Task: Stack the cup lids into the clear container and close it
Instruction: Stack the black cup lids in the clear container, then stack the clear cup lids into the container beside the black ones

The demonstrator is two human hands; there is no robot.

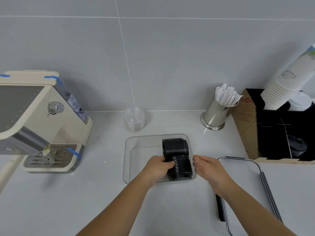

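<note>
A clear rectangular container [136,151] sits on the counter in front of me. Along its right side lie two rows of black cup lids on edge: a far stack [175,145] and a near stack [182,167]. My left hand [157,167] is inside the container, its fingers curled over the left side of the near stack. My right hand [208,167] rests against the outside of the container's right wall, fingers slightly apart and holding nothing. The container's clear lid [243,181], with dark clips, lies flat on the counter to the right.
A beige coffee machine [42,120] stands at the left. At the back are a small clear tub [134,119] and a steel cup of wrapped straws [217,113]. A black box [279,133] at the right holds stacked paper cups [286,86].
</note>
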